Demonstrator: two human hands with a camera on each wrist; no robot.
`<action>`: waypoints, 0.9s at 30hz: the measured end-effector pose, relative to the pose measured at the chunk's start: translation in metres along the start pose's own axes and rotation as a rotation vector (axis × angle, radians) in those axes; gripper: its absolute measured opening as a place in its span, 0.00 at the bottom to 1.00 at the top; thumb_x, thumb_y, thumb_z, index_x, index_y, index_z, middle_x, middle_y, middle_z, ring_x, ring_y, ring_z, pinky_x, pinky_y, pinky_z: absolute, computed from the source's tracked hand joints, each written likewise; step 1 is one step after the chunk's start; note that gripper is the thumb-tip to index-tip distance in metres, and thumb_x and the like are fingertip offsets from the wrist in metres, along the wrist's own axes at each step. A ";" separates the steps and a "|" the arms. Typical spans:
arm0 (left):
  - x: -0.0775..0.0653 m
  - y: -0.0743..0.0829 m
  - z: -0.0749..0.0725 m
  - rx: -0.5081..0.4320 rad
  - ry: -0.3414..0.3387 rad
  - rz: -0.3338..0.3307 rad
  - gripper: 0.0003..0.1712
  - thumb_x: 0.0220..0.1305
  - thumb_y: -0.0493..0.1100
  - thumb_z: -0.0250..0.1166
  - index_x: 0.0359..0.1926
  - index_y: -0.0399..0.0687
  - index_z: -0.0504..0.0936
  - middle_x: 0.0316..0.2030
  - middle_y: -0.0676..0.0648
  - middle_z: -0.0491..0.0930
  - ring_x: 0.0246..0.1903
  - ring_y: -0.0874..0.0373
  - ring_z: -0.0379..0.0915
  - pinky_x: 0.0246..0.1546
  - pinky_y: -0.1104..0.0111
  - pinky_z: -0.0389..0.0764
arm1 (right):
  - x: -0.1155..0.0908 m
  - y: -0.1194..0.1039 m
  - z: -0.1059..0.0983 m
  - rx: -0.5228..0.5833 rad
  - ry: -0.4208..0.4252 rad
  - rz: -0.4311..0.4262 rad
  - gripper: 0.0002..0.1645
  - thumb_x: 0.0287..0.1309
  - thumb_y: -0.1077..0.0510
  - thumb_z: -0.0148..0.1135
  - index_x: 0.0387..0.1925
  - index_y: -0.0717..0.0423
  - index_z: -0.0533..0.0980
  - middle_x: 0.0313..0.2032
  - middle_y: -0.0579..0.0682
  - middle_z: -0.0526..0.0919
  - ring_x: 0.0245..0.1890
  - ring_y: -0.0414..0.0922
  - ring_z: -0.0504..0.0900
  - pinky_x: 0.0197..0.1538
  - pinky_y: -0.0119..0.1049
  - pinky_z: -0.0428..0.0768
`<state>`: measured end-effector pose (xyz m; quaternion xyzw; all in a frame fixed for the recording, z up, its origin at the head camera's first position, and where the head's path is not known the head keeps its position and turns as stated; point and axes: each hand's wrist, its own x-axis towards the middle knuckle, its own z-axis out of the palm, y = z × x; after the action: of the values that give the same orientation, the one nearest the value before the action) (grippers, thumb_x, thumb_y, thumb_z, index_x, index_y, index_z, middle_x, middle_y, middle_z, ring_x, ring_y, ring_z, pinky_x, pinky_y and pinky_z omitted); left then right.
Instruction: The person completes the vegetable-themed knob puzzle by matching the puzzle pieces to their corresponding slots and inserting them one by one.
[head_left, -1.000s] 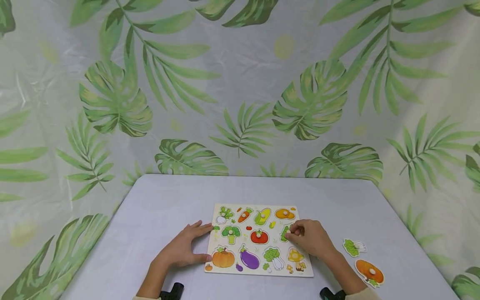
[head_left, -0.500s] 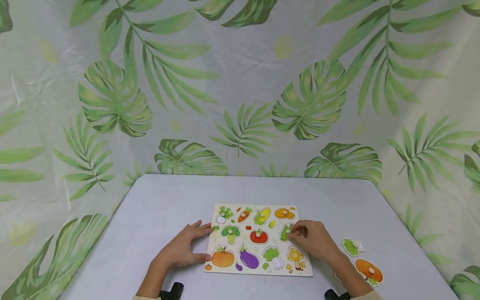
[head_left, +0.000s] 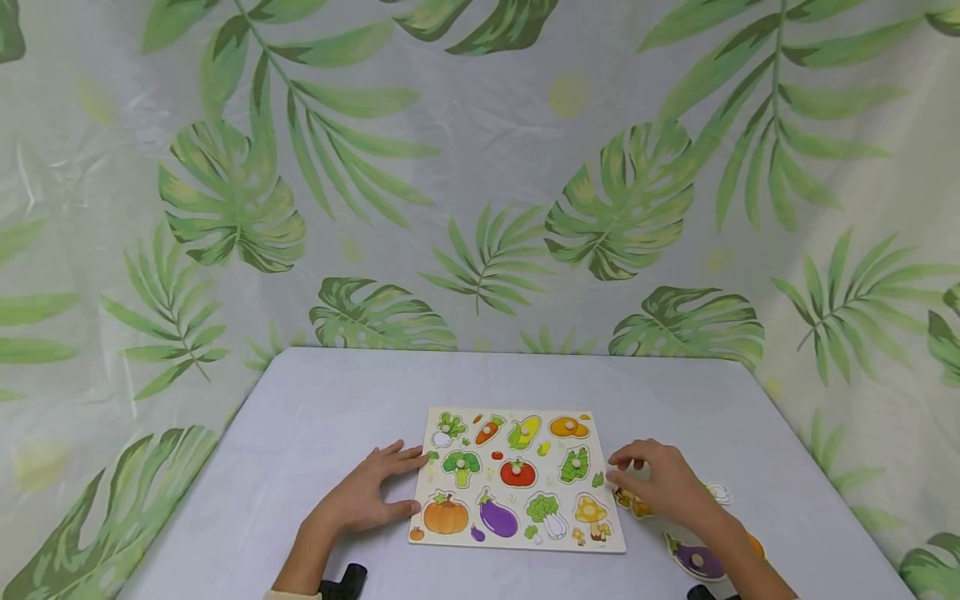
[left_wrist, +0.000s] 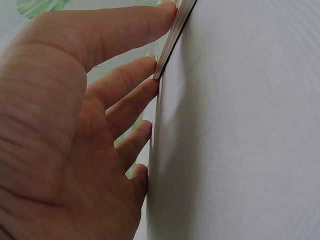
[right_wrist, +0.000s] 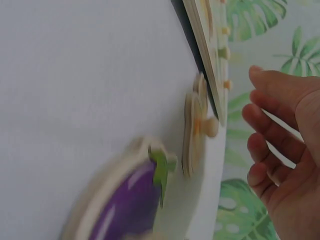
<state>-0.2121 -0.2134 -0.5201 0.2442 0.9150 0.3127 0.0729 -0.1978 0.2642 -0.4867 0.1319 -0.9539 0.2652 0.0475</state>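
In the head view, a vegetable puzzle board (head_left: 517, 540) lies flat on the table. My left hand (head_left: 363, 496) touches its left edge, thumb near the lower corner and fingers higher up. The left wrist view shows those fingers (left_wrist: 132, 105) extended, with fingertips against the board's side. Just off the right edge, my right hand (head_left: 663, 483) is raised with loosely bent fingers and nothing between them. Nearest it on the board is a green leafy puzzle piece (head_left: 575, 473) with a knob. Under that hand lies a partly covered mushroom piece (head_left: 637, 503).
An eggplant piece (head_left: 699, 562) lies beside the right forearm, which partly hides a pumpkin piece (head_left: 757, 546). A bok choy piece (head_left: 720, 492) shows behind the right hand. Radish, carrot, corn, potato, broccoli and tomato pieces sit in the board. A leaf-print curtain (head_left: 480, 167) stands behind the table.
My right hand has let go of the green leafy piece, now seated in the board, and moved right, off the board. The left hand stays at the left edge.
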 end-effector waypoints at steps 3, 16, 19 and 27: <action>0.000 0.000 0.000 0.007 0.002 -0.002 0.40 0.59 0.59 0.72 0.72 0.55 0.75 0.74 0.50 0.70 0.79 0.40 0.52 0.78 0.35 0.48 | -0.006 0.005 -0.009 -0.024 0.001 -0.003 0.11 0.59 0.48 0.75 0.42 0.44 0.87 0.35 0.34 0.83 0.37 0.38 0.76 0.37 0.31 0.78; 0.001 -0.002 0.001 0.006 0.010 0.008 0.40 0.59 0.60 0.72 0.71 0.55 0.76 0.74 0.50 0.71 0.79 0.39 0.53 0.78 0.35 0.49 | -0.032 0.031 -0.032 -0.037 0.030 0.043 0.12 0.57 0.46 0.76 0.43 0.41 0.88 0.40 0.35 0.87 0.39 0.39 0.78 0.39 0.33 0.80; 0.001 -0.002 0.001 0.003 0.010 0.008 0.40 0.59 0.60 0.72 0.71 0.55 0.76 0.74 0.50 0.71 0.79 0.39 0.53 0.78 0.35 0.48 | -0.041 0.038 -0.036 -0.027 0.087 0.005 0.11 0.55 0.48 0.78 0.41 0.40 0.87 0.38 0.34 0.87 0.36 0.38 0.77 0.34 0.30 0.77; 0.000 0.000 0.000 -0.005 0.006 0.004 0.40 0.59 0.60 0.72 0.71 0.54 0.76 0.74 0.50 0.70 0.79 0.39 0.52 0.78 0.35 0.48 | -0.063 0.058 -0.041 0.004 0.130 -0.013 0.10 0.55 0.55 0.78 0.40 0.41 0.88 0.38 0.39 0.88 0.30 0.30 0.71 0.28 0.26 0.69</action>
<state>-0.2122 -0.2128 -0.5200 0.2448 0.9139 0.3160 0.0703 -0.1530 0.3478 -0.4905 0.1208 -0.9474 0.2750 0.1108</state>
